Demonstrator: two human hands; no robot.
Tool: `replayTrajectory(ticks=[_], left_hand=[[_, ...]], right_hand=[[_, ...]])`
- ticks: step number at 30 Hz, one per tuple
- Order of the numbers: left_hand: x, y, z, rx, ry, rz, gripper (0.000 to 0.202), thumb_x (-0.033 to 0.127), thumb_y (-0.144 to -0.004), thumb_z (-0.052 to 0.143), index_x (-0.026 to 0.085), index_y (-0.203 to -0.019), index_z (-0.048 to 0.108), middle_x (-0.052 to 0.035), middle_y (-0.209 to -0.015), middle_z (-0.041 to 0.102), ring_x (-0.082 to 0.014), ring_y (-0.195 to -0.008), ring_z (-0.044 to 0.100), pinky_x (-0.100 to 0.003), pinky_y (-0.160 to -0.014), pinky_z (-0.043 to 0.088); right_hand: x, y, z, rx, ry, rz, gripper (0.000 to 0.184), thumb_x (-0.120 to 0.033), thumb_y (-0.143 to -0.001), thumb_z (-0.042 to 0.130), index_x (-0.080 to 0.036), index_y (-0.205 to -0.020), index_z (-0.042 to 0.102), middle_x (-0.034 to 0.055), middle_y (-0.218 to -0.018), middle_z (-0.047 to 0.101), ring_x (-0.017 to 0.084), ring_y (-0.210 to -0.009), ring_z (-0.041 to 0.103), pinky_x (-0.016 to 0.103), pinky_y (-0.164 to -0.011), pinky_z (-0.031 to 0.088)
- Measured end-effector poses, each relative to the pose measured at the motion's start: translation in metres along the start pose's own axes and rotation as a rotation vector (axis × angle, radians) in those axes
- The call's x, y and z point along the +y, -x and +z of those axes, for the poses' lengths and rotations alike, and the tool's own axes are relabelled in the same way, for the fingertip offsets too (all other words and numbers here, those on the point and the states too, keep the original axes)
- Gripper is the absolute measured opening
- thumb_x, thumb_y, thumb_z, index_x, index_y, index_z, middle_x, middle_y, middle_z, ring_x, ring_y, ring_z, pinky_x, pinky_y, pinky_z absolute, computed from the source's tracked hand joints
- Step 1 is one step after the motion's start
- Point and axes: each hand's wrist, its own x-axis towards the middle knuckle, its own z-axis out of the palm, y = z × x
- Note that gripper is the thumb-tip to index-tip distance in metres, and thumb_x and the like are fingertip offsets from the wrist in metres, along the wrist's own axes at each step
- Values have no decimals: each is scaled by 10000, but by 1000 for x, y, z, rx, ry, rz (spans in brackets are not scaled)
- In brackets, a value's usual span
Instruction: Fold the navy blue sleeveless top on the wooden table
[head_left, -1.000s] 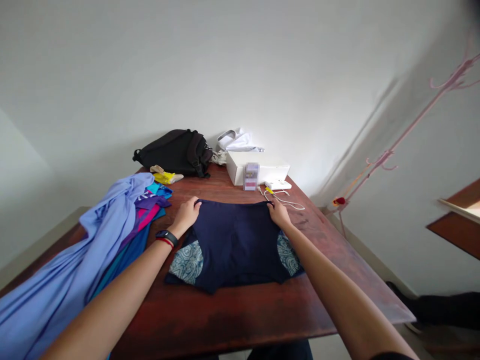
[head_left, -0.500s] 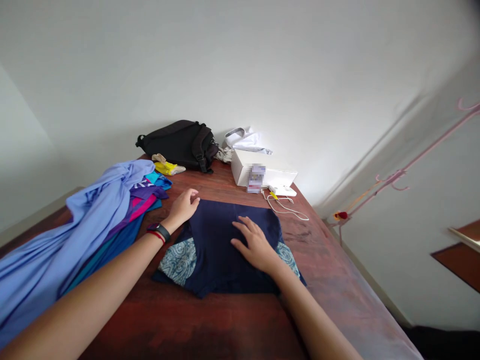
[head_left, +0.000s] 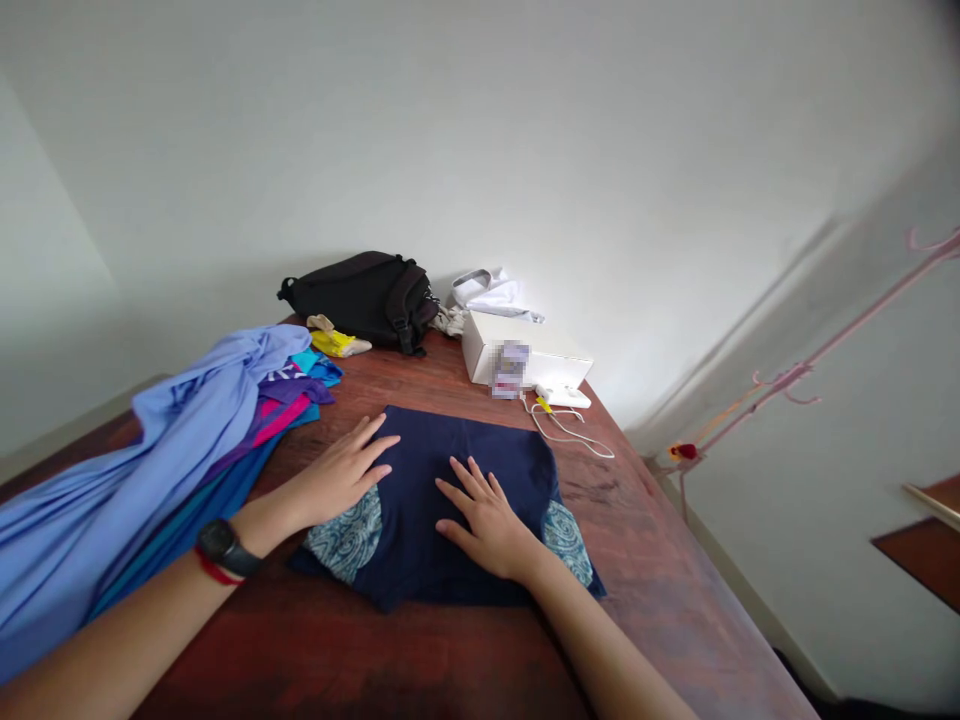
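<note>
A navy garment (head_left: 465, 430) with teal swirl-patterned side panels lies spread on the reddish-brown wooden table (head_left: 360, 660). Its folded shape does not let me tell the exact kind. My left hand (head_left: 349, 468), wearing a dark watch and a red band at the wrist, rests at the garment's left edge with fingers spread. My right hand (head_left: 486, 525) lies flat across the middle of the cloth, its fingers apart. Neither hand grips anything.
Left of the garment lies a heap of clothes, with a light blue cloth (head_left: 187, 420) on top. At the back are a black backpack (head_left: 349, 295), a yellow item (head_left: 334, 343), a white box (head_left: 551, 350) and a white cable (head_left: 577, 440). A pink hook rack (head_left: 787, 380) stands right.
My left hand has come back from the garment's upper left corner, and its fingers have spread over the left edge. My right hand has shifted slightly left and nearer. The view has tilted a little.
</note>
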Motion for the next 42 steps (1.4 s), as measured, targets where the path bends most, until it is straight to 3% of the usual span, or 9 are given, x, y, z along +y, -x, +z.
replayTrajectory(ticks=[3,8,15,18,22,26,32,38,42], left_hand=[[11,1,-6,19,-19,65,397,384,-1034,447,278,-1371,628,-67,-1564,468,-295,-1473,385,-504,-1198,345],[22,-2,-9,-11,1,71,367,330,-1018,502,273,-1349,648,-49,-1488,559,-266,-1443,436,-465,-1194,372],[24,5,9,-65,83,123,319,300,-981,602,300,-1287,693,-30,-1362,667,-249,-1367,534,-423,-1177,404],[25,4,9,-82,53,136,305,303,-984,601,295,-1273,700,-29,-1345,677,-253,-1329,567,-427,-1166,409],[29,-1,3,-68,49,171,253,273,-1003,562,255,-1179,743,-42,-1202,740,-226,-1126,678,-377,-1056,487],[31,-5,-2,3,29,163,234,224,-1015,526,210,-1082,750,-47,-1085,755,-210,-1008,688,-349,-953,517],[35,-3,-6,204,155,126,200,230,-1015,524,209,-1075,714,-37,-1027,746,-180,-967,691,-294,-898,516],[43,-2,-9,246,217,187,175,192,-998,545,209,-1053,710,-24,-975,749,-155,-916,698,-267,-868,514],[46,1,-17,396,236,199,162,171,-984,545,180,-1038,698,-21,-889,740,-137,-805,693,-242,-785,518]], right_hand=[[5,0,-2,-1,-50,-1,647,-610,-1014,417,-316,-1584,339,56,-1704,112,337,-1565,58,621,-1232,149],[11,3,-5,50,-95,30,727,-593,-1024,410,-276,-1632,170,87,-1689,188,303,-1564,119,585,-1242,172],[12,8,-9,33,-56,28,708,-593,-1021,419,-287,-1624,211,73,-1691,174,301,-1564,115,571,-1245,181],[12,8,-11,41,-39,23,691,-568,-1024,434,-266,-1617,248,82,-1689,184,293,-1563,126,548,-1246,202],[11,8,-12,27,-20,8,667,-534,-1027,453,-252,-1607,285,95,-1678,223,291,-1559,151,546,-1243,214],[8,10,-13,21,-1,1,650,-513,-1025,468,-229,-1592,330,100,-1676,231,302,-1556,168,544,-1241,224],[4,11,-17,57,-14,-26,592,-473,-1016,506,-234,-1551,420,114,-1656,294,320,-1541,224,563,-1229,250],[2,9,-14,109,-46,-71,531,-412,-1013,532,-223,-1508,489,128,-1605,401,310,-1515,303,528,-1224,295],[2,8,-11,153,-90,-122,464,-369,-1009,553,-210,-1444,558,129,-1540,490,302,-1499,338,508,-1218,318]])
